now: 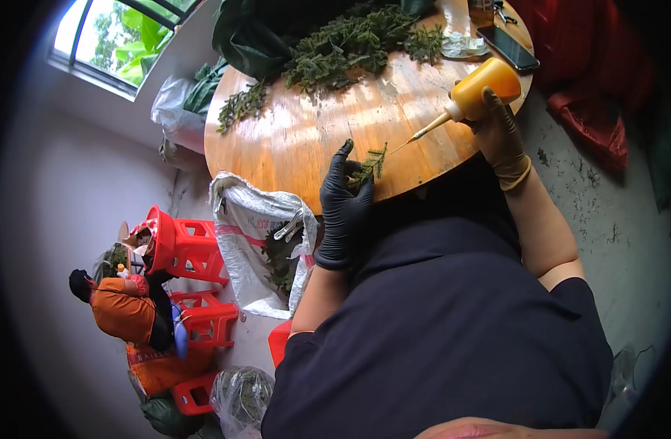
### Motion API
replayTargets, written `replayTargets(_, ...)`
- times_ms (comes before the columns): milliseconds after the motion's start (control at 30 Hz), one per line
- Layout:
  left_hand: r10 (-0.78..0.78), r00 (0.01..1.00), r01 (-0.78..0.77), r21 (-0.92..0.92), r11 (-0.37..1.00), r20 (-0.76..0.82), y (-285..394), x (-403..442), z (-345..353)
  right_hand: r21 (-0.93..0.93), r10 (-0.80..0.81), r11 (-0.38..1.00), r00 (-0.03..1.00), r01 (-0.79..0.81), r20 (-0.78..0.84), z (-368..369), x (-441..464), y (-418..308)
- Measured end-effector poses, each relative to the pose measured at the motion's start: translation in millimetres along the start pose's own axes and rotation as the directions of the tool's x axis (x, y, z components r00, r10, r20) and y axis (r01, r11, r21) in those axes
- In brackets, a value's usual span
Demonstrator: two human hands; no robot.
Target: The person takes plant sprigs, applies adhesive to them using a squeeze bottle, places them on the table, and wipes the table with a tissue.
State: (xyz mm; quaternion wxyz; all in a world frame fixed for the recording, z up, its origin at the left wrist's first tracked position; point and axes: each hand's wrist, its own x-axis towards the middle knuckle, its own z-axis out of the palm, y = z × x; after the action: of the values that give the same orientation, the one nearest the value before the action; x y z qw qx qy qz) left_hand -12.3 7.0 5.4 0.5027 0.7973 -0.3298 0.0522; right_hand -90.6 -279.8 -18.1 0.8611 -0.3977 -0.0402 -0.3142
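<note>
My left hand (343, 208), in a black glove, pinches a small green artificial pine sprig (370, 165) over the near edge of the round wooden table (299, 139). A tan glove covers my right hand (502, 139), which grips a squeeze bottle (486, 89) of yellow-orange liquid. The bottle is tilted, its long thin nozzle pointing down and left toward the sprig. A gap shows between the nozzle tip and the sprig. Part of the sprig is hidden behind my left fingers.
Green sprigs (342, 47) are heaped at the table's far side, near a phone (508, 48). A white woven sack (236, 249) with greenery stands left of me, clips on its rim. Further left, a person in orange (123, 311) sits near red stools (204, 322).
</note>
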Motion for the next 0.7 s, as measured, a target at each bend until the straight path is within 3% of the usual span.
replayTargets(200, -0.072, 0.997, 0.074, -0.150, 0.986, 0.015, 1.9, 1.5, -3.9, 0.018, 0.013, 1.000, 1.000, -0.013, -0.009, 6.1, -1.5, -4.2)
replayTargets(267, 0.059, 0.997, -0.062, -0.060, 0.996, -0.042, 0.0, 7.3, -20.3, 0.027, 0.011, 1.000, 1.000, -0.011, -0.002, 5.6, -0.8, -3.6)
replayTargets(433, 0.175, 0.932, -0.182, 0.006, 0.983, -0.317, -4.5, 16.5, -136.6, 0.083, 0.020, 0.996, 1.000, -0.019, -0.016, 5.1, -0.5, -4.8)
replayTargets(500, 0.191, 0.895, -0.133, 0.168, 0.977, -0.403, 13.8, 0.1, -186.6, 0.114, 0.024, 0.993, 1.000, -0.024, -0.007, 4.7, 0.5, -5.9)
replayTargets(567, 0.253, 0.893, -0.018, 0.532, 0.847, -0.373, 28.3, -19.7, -221.3, 0.129, 0.025, 0.991, 0.999, -0.022, -0.024, 5.8, 1.3, -7.2)
replayTargets(600, -0.032, 0.959, 0.168, 0.477, 0.863, -0.280, 38.7, -29.0, -235.0, 0.137, 0.029, 0.990, 0.999, -0.024, -0.038, 7.0, 1.7, -6.5)
replayTargets(633, -0.152, 0.973, 0.227, 0.588, 0.776, -0.174, 39.0, -39.3, -248.0, 0.146, 0.027, 0.989, 0.999, -0.022, -0.034, 5.9, 1.9, -5.0)
replayTargets(700, -0.212, 0.975, 0.194, 0.743, 0.641, -0.072, 27.0, -43.7, -259.4, 0.128, 0.032, 0.991, 0.999, -0.031, -0.007, 0.3, 2.4, -3.3)
